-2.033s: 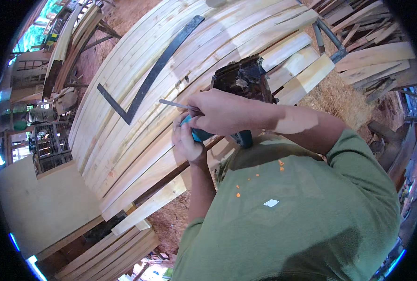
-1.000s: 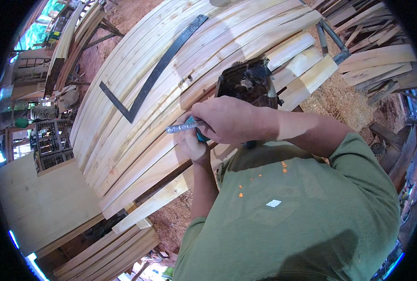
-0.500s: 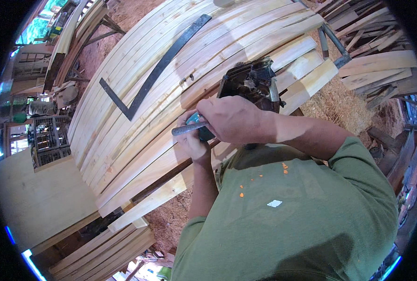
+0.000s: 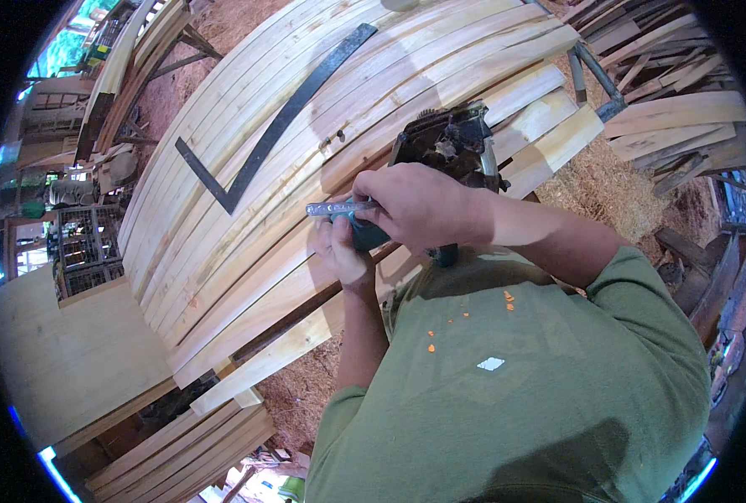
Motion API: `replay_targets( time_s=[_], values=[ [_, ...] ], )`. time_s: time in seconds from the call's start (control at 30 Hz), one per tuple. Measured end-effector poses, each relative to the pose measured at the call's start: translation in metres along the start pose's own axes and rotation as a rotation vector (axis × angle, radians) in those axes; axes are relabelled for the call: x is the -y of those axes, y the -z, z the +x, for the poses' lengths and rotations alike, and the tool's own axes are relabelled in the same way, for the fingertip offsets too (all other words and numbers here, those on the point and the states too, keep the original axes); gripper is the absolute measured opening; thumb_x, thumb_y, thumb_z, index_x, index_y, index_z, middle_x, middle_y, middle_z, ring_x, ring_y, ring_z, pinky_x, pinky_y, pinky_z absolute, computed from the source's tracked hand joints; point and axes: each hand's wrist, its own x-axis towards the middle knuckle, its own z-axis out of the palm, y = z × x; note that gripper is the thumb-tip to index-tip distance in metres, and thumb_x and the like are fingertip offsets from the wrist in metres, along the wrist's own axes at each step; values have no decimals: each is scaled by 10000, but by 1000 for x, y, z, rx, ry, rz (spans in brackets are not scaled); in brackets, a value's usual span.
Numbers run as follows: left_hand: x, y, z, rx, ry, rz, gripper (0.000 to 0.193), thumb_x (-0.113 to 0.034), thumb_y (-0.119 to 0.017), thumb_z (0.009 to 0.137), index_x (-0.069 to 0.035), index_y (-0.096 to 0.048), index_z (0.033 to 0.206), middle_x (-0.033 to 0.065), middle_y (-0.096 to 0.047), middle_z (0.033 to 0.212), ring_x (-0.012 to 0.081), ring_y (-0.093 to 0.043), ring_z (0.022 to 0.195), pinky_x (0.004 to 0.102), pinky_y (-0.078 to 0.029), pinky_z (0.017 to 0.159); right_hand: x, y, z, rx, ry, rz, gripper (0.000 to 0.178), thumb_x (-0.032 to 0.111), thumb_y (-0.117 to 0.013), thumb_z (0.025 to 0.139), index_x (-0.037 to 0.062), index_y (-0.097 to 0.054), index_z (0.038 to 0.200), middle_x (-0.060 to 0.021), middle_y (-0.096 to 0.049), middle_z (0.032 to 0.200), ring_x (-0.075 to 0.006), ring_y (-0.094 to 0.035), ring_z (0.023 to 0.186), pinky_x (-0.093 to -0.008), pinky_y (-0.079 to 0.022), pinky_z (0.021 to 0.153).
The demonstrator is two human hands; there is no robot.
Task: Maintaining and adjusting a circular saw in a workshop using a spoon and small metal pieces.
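Observation:
A flat grey metal bar (image 4: 332, 208) sticks out leftward from my right hand (image 4: 419, 205), whose fingers are closed round its other end. What shape that end has, the fingers hide. Just under the bar, my left hand (image 4: 343, 251) is closed on a teal tool body (image 4: 367, 233), the thumb on its near side. Beyond my right hand sits a grimy dark metal machine (image 4: 444, 142) with a toothed part on its far edge. Whether it joins the teal body cannot be seen, as my right hand covers the gap.
Pale wooden boards (image 4: 222, 251) lie side by side beneath the hands. A dark metal square (image 4: 264, 151) rests on them, far left of the hands. A metal frame leg (image 4: 601, 80) stands at the right end. Stacked offcuts (image 4: 675, 67) and wood shavings (image 4: 595, 197) lie beyond.
The metal bar has swung from a slant to nearly level, its free end rising a little. My right hand has turned and shifted slightly; my left hand stays at the teal body.

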Motion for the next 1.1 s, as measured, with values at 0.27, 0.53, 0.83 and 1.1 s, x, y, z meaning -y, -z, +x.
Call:
replay_targets(
  time_s=[0.27, 0.53, 0.83, 1.1],
  values=[
    [1, 5, 1, 13, -66, 178, 388, -243, -544, 980, 73, -678, 1162, 142, -692, 1119, 222, -649, 1051, 365, -495, 959, 1, 12, 7, 157, 19, 37, 198, 160, -704, 955, -19, -670, 1033, -244, -709, 910, -439, -694, 896, -489, -544, 787],
    [-5, 4, 2, 62, -242, 522, 388, -258, -561, 968, 68, -676, 1143, 133, -693, 1066, 225, -653, 1005, 350, -498, 930, -1, 2, 7, 103, 117, -41, 198, 145, -699, 939, 1, -665, 1071, -225, -713, 909, -423, -706, 884, -477, -561, 764],
    [4, 10, 4, -12, -4, 118, 422, -296, -574, 979, 81, -668, 1145, 143, -678, 1049, 222, -649, 983, 363, -512, 904, 12, 8, 11, 152, 168, -299, 226, 137, -725, 881, 36, -639, 1065, -186, -717, 924, -388, -734, 865, -461, -583, 757],
    [-2, 6, 5, 28, -153, 318, 387, -254, -553, 986, 86, -687, 1109, 171, -690, 1080, 246, -658, 1014, 375, -513, 914, -2, 1, 6, 35, 128, -106, 168, 110, -719, 908, 34, -676, 1052, -192, -709, 902, -386, -717, 925, -469, -570, 789]
  ],
)
